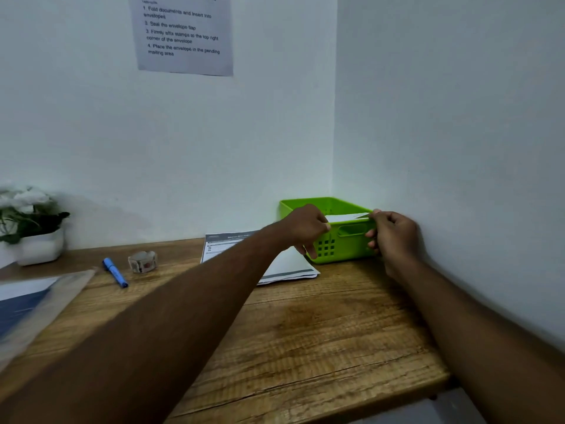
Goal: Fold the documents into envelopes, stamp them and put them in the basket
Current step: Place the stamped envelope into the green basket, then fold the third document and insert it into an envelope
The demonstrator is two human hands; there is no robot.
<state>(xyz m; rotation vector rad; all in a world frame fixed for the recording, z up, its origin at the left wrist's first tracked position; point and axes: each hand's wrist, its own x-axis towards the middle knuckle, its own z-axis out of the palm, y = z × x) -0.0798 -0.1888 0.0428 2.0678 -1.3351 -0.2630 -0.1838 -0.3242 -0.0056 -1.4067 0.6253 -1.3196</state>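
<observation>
A green plastic basket [342,249] stands in the far right corner of the wooden desk. A white envelope [345,217] lies level across its near rim. My left hand [305,228] pinches the envelope's left end and my right hand [394,237] pinches its right end. A stack of printed documents [284,267] lies flat just left of the basket, partly hidden by my left forearm. A roll of stamps [142,262] sits further left, beside a blue pen [115,272].
A white pot of white flowers [33,231] stands at the far left. A clear folder with papers [33,301] lies on the left edge. An instruction sheet [183,35] hangs on the back wall. The right wall runs close beside the basket.
</observation>
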